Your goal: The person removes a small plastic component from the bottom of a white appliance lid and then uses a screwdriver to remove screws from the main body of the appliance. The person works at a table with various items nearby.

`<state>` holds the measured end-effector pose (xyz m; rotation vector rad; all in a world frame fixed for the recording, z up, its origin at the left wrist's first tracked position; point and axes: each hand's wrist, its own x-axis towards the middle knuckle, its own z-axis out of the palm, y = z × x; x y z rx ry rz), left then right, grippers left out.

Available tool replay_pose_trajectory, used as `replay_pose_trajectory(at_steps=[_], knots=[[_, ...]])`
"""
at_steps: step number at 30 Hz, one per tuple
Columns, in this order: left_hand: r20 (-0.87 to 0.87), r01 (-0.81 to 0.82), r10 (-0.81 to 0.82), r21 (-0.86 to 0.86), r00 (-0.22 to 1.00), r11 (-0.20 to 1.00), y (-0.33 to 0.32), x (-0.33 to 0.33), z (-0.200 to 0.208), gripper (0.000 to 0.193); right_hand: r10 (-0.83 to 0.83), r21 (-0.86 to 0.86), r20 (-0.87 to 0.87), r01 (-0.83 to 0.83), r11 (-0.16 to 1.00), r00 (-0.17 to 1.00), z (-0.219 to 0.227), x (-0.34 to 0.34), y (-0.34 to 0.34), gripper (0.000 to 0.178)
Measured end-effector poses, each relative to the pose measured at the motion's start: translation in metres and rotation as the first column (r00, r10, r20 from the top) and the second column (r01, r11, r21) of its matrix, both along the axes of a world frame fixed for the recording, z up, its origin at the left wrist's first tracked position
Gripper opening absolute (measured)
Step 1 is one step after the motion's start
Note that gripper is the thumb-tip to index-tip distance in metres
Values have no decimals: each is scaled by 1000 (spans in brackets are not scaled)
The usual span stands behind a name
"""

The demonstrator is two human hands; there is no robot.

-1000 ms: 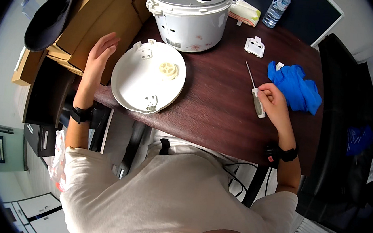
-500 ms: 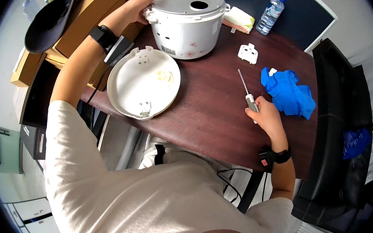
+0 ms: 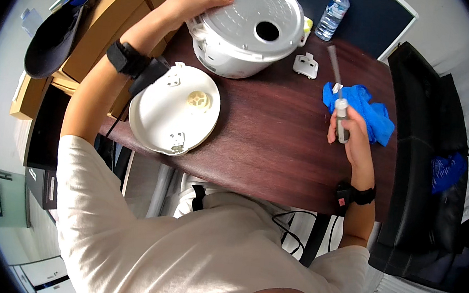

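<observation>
My left hand grips the far-left rim of a white rice cooker, its thumb lying on the silver metal top. That top has a dark round hole right of its middle, and the cooker leans toward me. A screwdriver is upright in my right hand, its fingers wrapped around the grey and white handle; the shaft is blurred. Nearer to me lies a round white lid cover, hollow side up, with a cream round part inside. A small white plastic piece rests right of the cooker.
Behind my right hand is a crumpled blue cloth. A water bottle stands at the back right. Cardboard boxes with a dark cap line the left side. A black sofa is beyond the table's right edge.
The cooker has tilted toward me, showing more of its metal top, and my left thumb reaches further onto it. My right hand has lifted and turned the screwdriver more upright.
</observation>
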<state>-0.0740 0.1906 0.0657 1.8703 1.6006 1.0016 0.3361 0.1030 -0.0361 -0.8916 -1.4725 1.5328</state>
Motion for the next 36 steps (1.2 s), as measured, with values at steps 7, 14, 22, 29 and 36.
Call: replay_pose_trajectory(at_steps=[7,14,22,29,36], knots=[[-239,64,12,307,971,950,-53,76,6,71,-160,87,-31,163,983,987,8,11,-5,27],[-380,184,15,481,925,857,-84,98,-9,74,-135,176,33,128,976,990,-1,9,-8,35],[-513,190,129,525,849,830,-122,134,-23,76,-168,211,-13,167,963,986,1,4,-11,35],[-560,178,169,511,811,841,-126,155,-36,77,-99,222,-31,104,970,995,-6,5,-14,37],[-497,99,241,563,834,821,-117,162,-44,75,-82,253,128,47,966,988,3,3,-17,28]])
